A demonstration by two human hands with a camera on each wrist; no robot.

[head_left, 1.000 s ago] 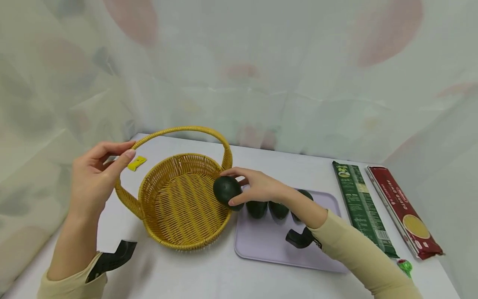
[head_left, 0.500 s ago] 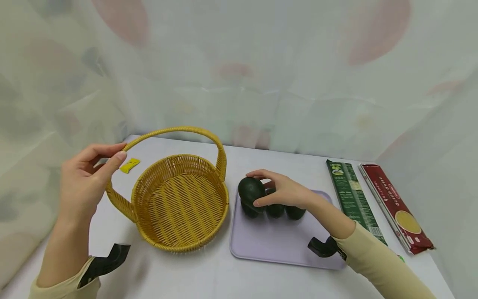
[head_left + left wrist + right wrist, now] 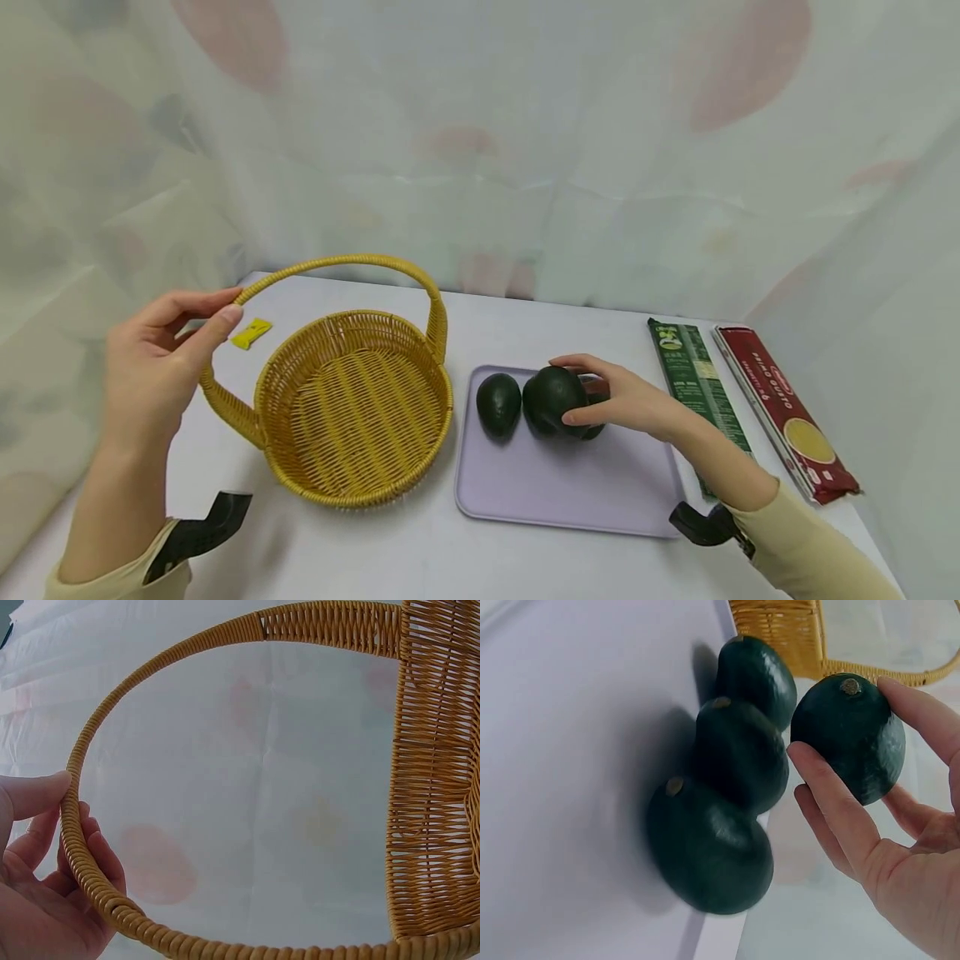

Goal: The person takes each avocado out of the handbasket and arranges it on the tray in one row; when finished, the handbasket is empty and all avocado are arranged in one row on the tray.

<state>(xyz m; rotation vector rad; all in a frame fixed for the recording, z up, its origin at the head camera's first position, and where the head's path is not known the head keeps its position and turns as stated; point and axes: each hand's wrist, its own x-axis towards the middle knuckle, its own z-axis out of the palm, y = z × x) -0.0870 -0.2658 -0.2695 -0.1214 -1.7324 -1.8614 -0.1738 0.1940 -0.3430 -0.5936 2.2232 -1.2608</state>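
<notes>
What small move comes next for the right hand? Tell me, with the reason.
Probably lower the held avocado onto the bare tray and let go: the right hand grips it just above the tray, beside three avocados already lying there in a row, while the basket is empty.

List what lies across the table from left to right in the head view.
Left hand → yellow scrap → wicker basket → lone avocado → held avocado → right hand → green packet → red packet.
</notes>
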